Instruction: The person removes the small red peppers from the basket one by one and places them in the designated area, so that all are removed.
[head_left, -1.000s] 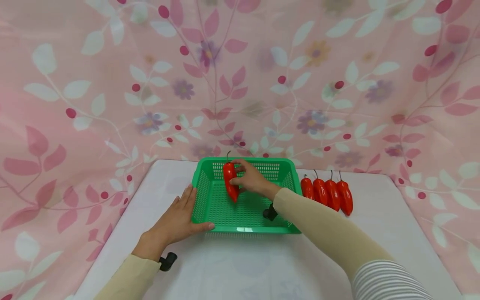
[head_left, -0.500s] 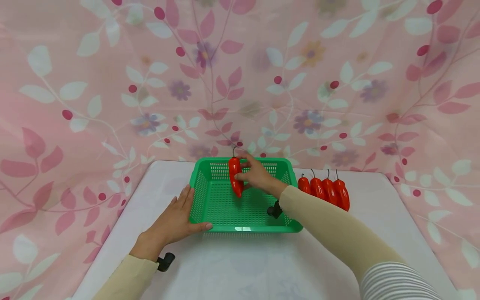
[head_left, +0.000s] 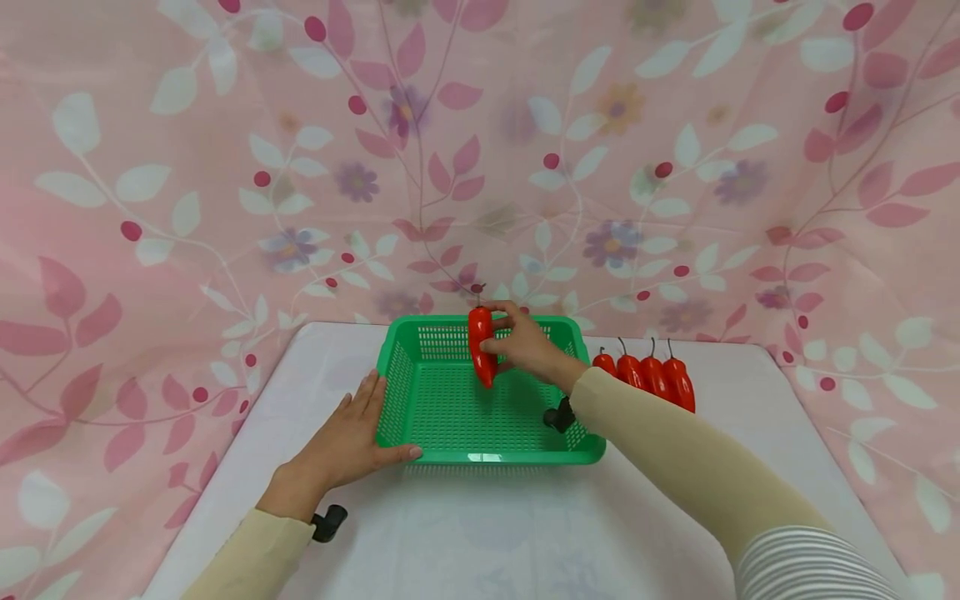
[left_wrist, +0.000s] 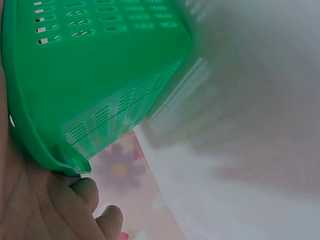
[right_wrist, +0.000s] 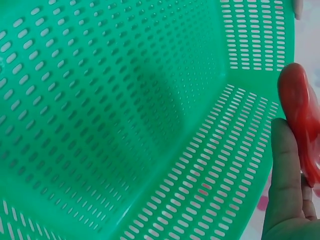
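My right hand [head_left: 528, 346] holds a glossy red chili pepper [head_left: 482, 343] between thumb and fingers, stem up and tip down, over the back part of a green plastic basket [head_left: 487, 457]. In the right wrist view the pepper [right_wrist: 297, 105] shows at the right edge, above the basket's perforated wall [right_wrist: 200, 170]. My left hand [head_left: 337, 446] rests at the basket's front left corner, fingers straight along the left side and thumb on the front rim. From the left wrist, the hand [left_wrist: 40, 200] shows against the outside rim. Nothing lies on the basket's visible floor.
Several more red chili peppers [head_left: 656, 379] lie in a row right of the basket, partly hidden by my right sleeve [head_left: 675, 450]. A white cloth [head_left: 480, 533] covers the table. Behind it hangs a pink floral curtain [head_left: 480, 167].
My right hand has moved right and slightly up with the chili pepper, still over the basket. The left hand stays at its corner. The head view has shifted slightly.
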